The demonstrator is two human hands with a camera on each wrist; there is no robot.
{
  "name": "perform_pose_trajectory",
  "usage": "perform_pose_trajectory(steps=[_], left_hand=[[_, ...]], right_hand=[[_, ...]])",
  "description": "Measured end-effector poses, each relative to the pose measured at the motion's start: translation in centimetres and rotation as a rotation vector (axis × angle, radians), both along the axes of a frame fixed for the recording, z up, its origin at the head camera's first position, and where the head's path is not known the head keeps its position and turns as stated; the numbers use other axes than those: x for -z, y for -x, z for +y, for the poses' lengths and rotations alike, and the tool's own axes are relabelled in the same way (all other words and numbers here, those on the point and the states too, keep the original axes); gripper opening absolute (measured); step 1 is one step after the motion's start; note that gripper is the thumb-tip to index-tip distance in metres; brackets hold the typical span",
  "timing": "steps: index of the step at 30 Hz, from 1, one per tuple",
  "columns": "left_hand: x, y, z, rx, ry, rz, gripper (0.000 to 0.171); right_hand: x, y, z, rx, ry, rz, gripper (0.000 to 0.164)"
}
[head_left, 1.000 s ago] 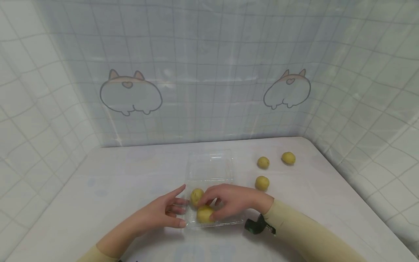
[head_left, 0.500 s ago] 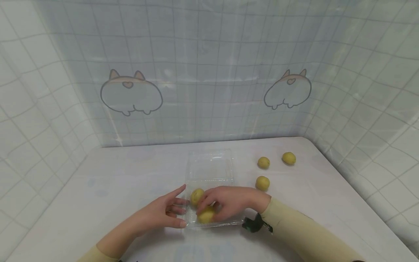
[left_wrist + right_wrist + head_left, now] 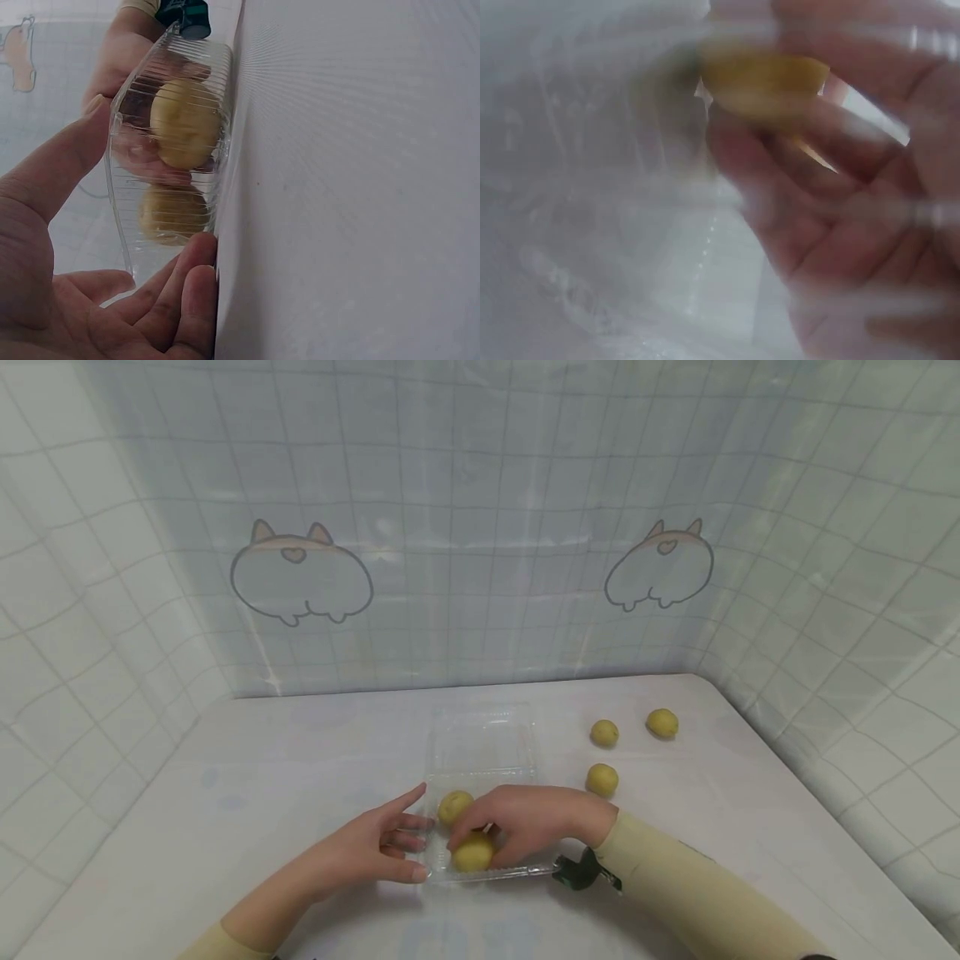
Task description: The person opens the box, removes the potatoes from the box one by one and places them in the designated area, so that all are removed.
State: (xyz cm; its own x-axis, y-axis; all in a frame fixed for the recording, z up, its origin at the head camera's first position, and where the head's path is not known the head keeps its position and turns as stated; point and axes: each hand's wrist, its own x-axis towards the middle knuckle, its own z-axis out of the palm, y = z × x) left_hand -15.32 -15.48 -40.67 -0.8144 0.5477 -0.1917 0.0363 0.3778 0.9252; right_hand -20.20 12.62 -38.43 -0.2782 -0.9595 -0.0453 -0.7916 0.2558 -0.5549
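In the head view a clear plastic clamshell box [image 3: 442, 870] lies with its lid [image 3: 480, 743] folded back. My right hand [image 3: 525, 822] reaches into the base, fingers and thumb curled round a yellow potato [image 3: 472, 853] at the near side. Just behind it a second potato [image 3: 456, 808] sits in the box, by the right fingers. My left hand [image 3: 360, 852] rests against the box's left side, thumb at the near corner, fingers extended. Seen from the left wrist, that thumb [image 3: 75, 154] touches the ribbed rim, with both potatoes behind the clear wall. The right wrist view is blurred through plastic.
Three loose potatoes lie right of the box: a near one [image 3: 602, 780], one behind it [image 3: 604, 733] and one farther right [image 3: 662, 722]. A dark green strap piece [image 3: 579, 870] hangs under the right wrist. Grid-patterned curtains [image 3: 480, 568] enclose the white table [image 3: 300, 760].
The right fingers have shifted round the near potato, and the wrist has moved slightly left. The potato behind has nudged a little to the right. My left hand stays in place.
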Motion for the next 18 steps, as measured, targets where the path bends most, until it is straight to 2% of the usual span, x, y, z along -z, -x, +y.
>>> perform_pose_trajectory(steps=[7, 14, 18], left_hand=[[0.07, 0.01, -0.12, 0.006, -0.009, -0.005, 0.103], [-0.14, -0.05, -0.08, 0.007, -0.011, -0.002, 0.103], [-0.14, -0.04, -0.08, 0.006, -0.011, -0.005, 0.102]], right_hand=[[-0.20, 0.07, 0.40, 0.065, 0.075, 0.002, 0.049], [-0.20, 0.16, 0.79, 0.158, 0.136, -0.075, 0.056], [-0.20, 0.09, 0.86, 0.204, 0.159, -0.079, 0.060]])
